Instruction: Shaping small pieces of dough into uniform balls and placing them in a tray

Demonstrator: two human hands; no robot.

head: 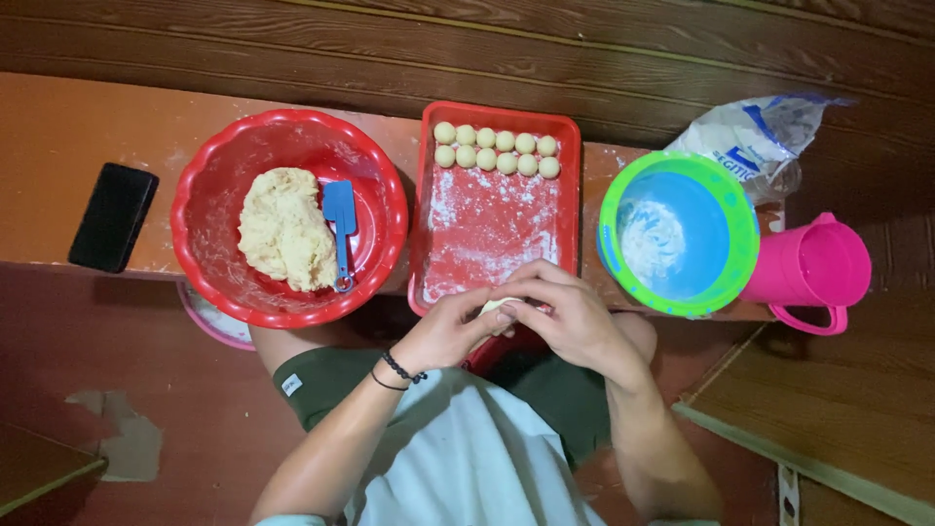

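From the head camera, the left hand (450, 331) and the right hand (570, 317) met just in front of the near edge of the red tray (573, 195), both closed together around a small pale piece of dough (495, 306) that showed only as a sliver between the fingers. The tray was dusted with flour and carried two rows of dough balls (497, 151) along its far end. To the left stood a red bowl (209, 175) holding a large lump of dough (284, 230) with a blue scraper (341, 229) lying beside it. A black phone (113, 216) lay further left. To the right sat a blue bowl with a green rim (679, 234), floured inside, then a pink jug (816, 268) and a flour bag (755, 136) behind.
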